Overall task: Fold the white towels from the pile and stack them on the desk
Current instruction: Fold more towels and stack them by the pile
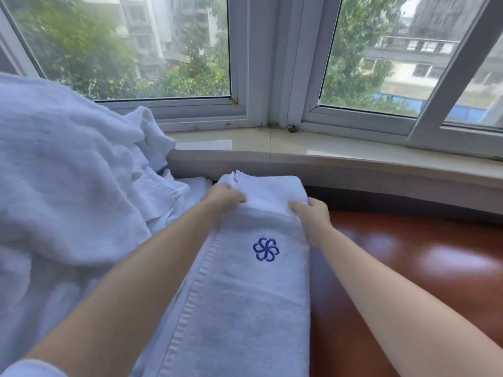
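A long white towel (pixel 245 295) with a blue flower emblem lies lengthwise on the red-brown desk (pixel 422 268), its far end doubled over into a thicker layer. My left hand (pixel 224 195) grips the left side of that folded far end. My right hand (pixel 313 213) grips its right edge, thumb on top. A big heap of loose white towels (pixel 68 172) fills the left side, touching the towel I hold.
A pale stone window sill (pixel 353 153) runs across behind the desk, with white window frames above it. The glossy desk surface stretches to the right of the towel. A small dark object (pixel 291 128) sits on the sill by the frame.
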Tool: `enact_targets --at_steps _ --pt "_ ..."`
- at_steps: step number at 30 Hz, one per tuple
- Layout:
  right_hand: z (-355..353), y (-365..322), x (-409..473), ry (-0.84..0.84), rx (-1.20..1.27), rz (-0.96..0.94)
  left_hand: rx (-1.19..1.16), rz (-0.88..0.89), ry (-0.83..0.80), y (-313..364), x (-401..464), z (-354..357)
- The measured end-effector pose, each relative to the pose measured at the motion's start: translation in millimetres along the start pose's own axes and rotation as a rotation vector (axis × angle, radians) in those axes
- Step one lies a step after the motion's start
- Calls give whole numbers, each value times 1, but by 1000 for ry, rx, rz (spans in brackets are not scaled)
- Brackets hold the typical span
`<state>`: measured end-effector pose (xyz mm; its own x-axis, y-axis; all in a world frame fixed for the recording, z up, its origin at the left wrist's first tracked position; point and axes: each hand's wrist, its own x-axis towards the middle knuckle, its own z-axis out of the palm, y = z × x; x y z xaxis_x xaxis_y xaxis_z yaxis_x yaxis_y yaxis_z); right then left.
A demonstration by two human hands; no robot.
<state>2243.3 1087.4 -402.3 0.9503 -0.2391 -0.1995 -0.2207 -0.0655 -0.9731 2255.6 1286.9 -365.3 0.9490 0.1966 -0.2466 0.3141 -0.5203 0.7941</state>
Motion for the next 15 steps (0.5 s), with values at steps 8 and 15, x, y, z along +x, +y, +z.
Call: enact_targets --at_steps 8,15 --pt "27 -24 -9 -2 -119 -251 320 306 173 -4 -5 -21" --pt "17 10 -38 -129 -543 -98 379 199 44 -30 -31 -19"
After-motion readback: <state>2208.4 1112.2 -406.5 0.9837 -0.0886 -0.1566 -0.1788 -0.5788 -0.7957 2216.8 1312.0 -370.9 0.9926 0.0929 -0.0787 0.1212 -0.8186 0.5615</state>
